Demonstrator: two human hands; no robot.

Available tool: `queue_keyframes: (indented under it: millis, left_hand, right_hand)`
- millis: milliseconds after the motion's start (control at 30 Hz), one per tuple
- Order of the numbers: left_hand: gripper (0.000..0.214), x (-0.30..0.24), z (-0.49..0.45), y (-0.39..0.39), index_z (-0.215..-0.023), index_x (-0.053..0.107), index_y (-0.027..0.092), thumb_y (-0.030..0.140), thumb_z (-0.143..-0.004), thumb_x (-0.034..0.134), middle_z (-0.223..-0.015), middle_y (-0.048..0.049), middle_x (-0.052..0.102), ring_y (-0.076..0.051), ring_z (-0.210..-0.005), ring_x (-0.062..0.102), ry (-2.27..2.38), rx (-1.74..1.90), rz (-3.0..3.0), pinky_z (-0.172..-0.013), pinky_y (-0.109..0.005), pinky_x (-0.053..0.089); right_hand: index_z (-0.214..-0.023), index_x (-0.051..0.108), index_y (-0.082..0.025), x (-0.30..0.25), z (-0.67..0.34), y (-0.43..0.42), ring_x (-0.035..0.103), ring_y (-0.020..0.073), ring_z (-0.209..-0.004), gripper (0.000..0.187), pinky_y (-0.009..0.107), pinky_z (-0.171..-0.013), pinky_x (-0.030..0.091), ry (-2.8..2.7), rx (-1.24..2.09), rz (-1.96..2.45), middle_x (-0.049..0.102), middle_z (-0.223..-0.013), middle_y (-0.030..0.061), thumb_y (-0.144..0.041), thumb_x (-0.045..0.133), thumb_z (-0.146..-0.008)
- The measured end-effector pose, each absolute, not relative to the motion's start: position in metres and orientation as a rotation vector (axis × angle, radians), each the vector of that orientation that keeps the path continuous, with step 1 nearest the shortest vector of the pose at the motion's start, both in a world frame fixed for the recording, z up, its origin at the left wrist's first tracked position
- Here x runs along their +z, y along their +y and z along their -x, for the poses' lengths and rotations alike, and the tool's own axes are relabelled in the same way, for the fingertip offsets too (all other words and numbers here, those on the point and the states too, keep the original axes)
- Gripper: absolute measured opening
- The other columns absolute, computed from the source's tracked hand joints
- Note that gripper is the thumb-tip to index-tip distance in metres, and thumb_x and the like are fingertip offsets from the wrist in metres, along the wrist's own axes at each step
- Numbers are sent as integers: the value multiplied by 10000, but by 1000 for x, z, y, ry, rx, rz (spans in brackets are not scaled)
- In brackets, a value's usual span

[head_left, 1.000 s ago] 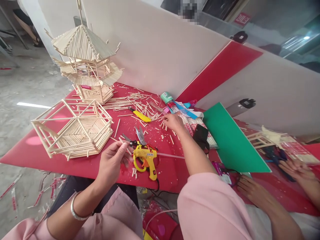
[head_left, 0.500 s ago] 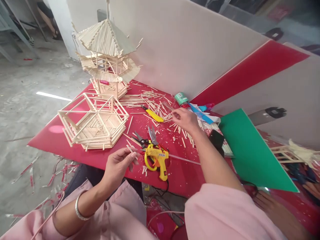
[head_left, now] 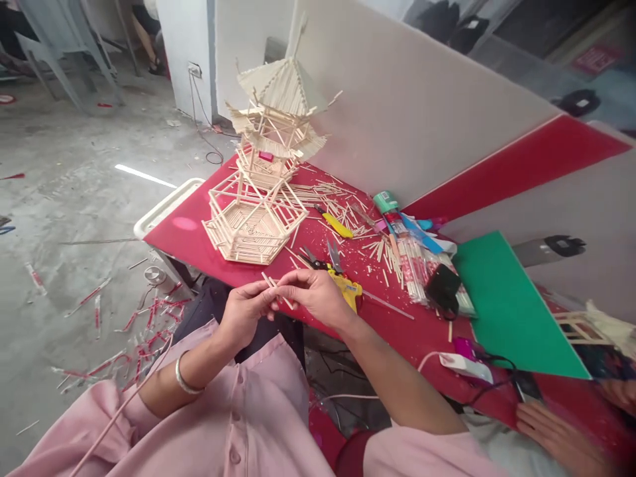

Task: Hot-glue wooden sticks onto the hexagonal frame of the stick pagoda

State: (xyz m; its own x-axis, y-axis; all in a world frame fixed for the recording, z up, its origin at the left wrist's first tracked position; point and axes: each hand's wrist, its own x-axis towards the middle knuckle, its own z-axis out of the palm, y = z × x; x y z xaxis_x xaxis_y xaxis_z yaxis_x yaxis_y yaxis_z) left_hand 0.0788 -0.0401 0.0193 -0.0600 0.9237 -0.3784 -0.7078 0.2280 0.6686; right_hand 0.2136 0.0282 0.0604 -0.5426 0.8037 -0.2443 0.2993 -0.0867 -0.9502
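My left hand (head_left: pixel 246 310) and my right hand (head_left: pixel 320 297) meet over the table's front edge. Both are closed on short, thin wooden sticks (head_left: pixel 269 281), whose pale ends poke out between the fingertips; which hand bears which stick is partly hidden. Behind my right hand, the yellow glue gun (head_left: pixel 350 289) is partly covered. Just beyond lie pruning shears (head_left: pixel 334 256) with open blades. Farther left on the red table rests a six-sided stick frame (head_left: pixel 253 228) with a woven-looking floor. A taller pagoda model (head_left: pixel 283 99) of the same sticks stands behind it.
Loose sticks (head_left: pixel 332 199) and a yellow utility knife (head_left: pixel 338 225) lie mid-table. Toward the right are bagged sticks (head_left: pixel 415 268), a black box-like object (head_left: pixel 444 286), a green board (head_left: pixel 521 311) and a white-and-purple item (head_left: pixel 467 366). Another person's hand (head_left: pixel 551 424) is at lower right.
My right hand has come back from the loose sticks to my left hand, and both now hold sticks together. The view has shifted, so the models appear farther right and smaller.
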Motion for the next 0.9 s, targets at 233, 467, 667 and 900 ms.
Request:
queue_keyframes:
  millis: [233, 467, 667, 900]
  left_hand:
    - [347, 19, -54, -50, -743, 739, 102, 321, -537, 912, -552, -1, 607, -59, -477, 510, 861, 1454, -174, -442, -169, 407]
    - [355, 21, -55, -48, -681, 696, 108, 314, -506, 926, -522, -2, 604, -72, -471, 531, 854, 1434, -140, -438, -172, 419]
    - [364, 14, -56, -47, -710, 709, 92, 328, -526, 917, -547, -13, 619, -80, -491, 553, 868, 1418, -205, -452, -178, 442]
    - [343, 18, -53, -44, -660, 677, 112, 341, -547, 906, -550, -13, 621, -79, -494, 557, 910, 1398, -207, -475, -182, 450]
  right_hand:
    - [-1114, 712, -219, 60, -201, 11, 698, 182, -890, 418, 289, -743, 588, -1930, 1598, 1162, 743, -1024, 46, -358, 762, -722]
    - [-1013, 759, -207, 46, -203, 1, 696, 176, -772, 373, 256, -589, 582, -1830, 1547, 1305, 762, -941, 49, -474, 731, -754]
    - [-1006, 773, -227, 42, -203, 4, 658, 126, -658, 304, 214, -519, 558, -1930, 1421, 1227, 738, -950, 49, -440, 701, -801]
    - [-1094, 728, -208, 33, -210, 0, 704, 180, -740, 348, 248, -530, 567, -1781, 1529, 1265, 743, -929, 64, -433, 624, -849]
